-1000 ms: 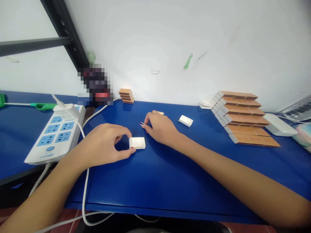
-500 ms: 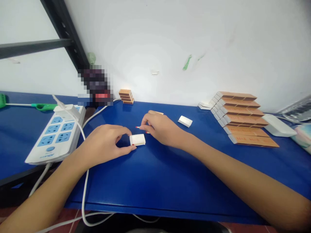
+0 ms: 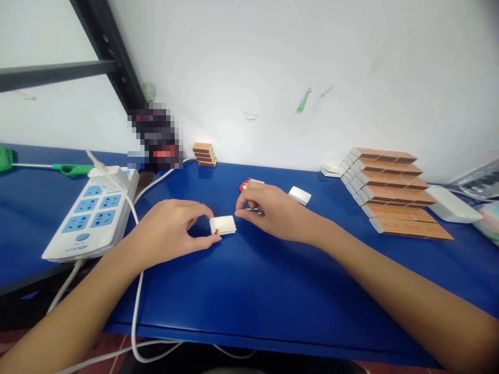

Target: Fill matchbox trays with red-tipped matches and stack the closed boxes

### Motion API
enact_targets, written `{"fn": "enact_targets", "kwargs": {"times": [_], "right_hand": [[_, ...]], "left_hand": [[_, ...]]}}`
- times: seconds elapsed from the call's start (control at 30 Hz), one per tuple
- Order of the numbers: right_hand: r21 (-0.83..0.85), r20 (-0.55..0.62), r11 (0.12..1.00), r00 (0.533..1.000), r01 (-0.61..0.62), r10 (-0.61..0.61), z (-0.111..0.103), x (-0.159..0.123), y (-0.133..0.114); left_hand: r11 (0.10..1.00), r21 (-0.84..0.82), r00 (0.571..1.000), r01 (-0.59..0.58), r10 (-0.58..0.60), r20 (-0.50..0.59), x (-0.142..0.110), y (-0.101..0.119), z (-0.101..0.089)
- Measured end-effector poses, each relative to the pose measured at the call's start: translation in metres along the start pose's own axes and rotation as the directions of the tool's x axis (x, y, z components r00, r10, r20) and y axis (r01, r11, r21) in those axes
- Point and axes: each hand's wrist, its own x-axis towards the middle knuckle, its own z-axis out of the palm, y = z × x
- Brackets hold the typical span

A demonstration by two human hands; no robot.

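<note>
My left hand (image 3: 177,228) pinches a small white matchbox tray (image 3: 226,222) at its left end, thumb at the near corner and index finger at the far one. A few matches (image 3: 225,231) with red heads lie along the tray's near side. Just right of it, the thumb and index finger of my right hand (image 3: 268,208) are closed on a thin match (image 3: 255,210); its head is hidden at the fingertips. Beyond that hand lies a heap of red-headed matches (image 3: 249,184), partly covered by it. Another white tray (image 3: 300,195) rests behind the right hand.
Stacked matchboxes (image 3: 390,179) stand at the right, with a smaller stack (image 3: 205,154) at the back left. A power strip (image 3: 91,213) and its white cable (image 3: 136,296) lie left, near my left arm. The wall (image 3: 273,62) closes the blue table's (image 3: 249,291) back.
My right hand has moved slightly right and down. The match it held is out of its fingers, and more match shows in the tray. My left hand keeps its hold.
</note>
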Motion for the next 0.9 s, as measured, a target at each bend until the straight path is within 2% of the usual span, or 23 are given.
{"fn": "enact_targets", "kwargs": {"times": [0.1, 0.27, 0.37, 0.5, 0.67, 0.9], "right_hand": [[0.054, 0.008, 0.998, 0.999, 0.030, -0.031, -0.001, -0.007, 0.004], [0.048, 0.082, 0.999, 0.996, 0.025, -0.029, 0.014, -0.009, -0.001], [0.052, 0.074, 0.998, 0.996, 0.046, -0.050, 0.020, -0.008, -0.003], [0.078, 0.057, 0.996, 0.997, 0.051, -0.055, 0.018, -0.009, -0.002], [0.126, -0.035, 0.990, 0.997, 0.067, -0.063, 0.006, -0.008, 0.003], [-0.060, -0.173, 0.998, 0.984, 0.029, -0.039, -0.009, -0.009, 0.025]], "left_hand": [[1.000, -0.001, 1.000, -0.005, 0.006, 0.008, 0.000, 0.001, 0.000], [1.000, -0.002, 1.000, -0.024, 0.024, 0.003, -0.002, -0.001, 0.002], [0.999, 0.002, 0.999, -0.042, 0.042, 0.004, -0.002, -0.002, 0.005], [0.998, -0.001, 0.998, -0.056, 0.056, 0.010, -0.001, -0.002, 0.006], [0.999, -0.004, 0.999, -0.046, 0.046, 0.018, -0.001, -0.002, 0.004], [0.999, -0.009, 0.999, -0.043, 0.043, 0.027, -0.001, -0.001, 0.003]]}}
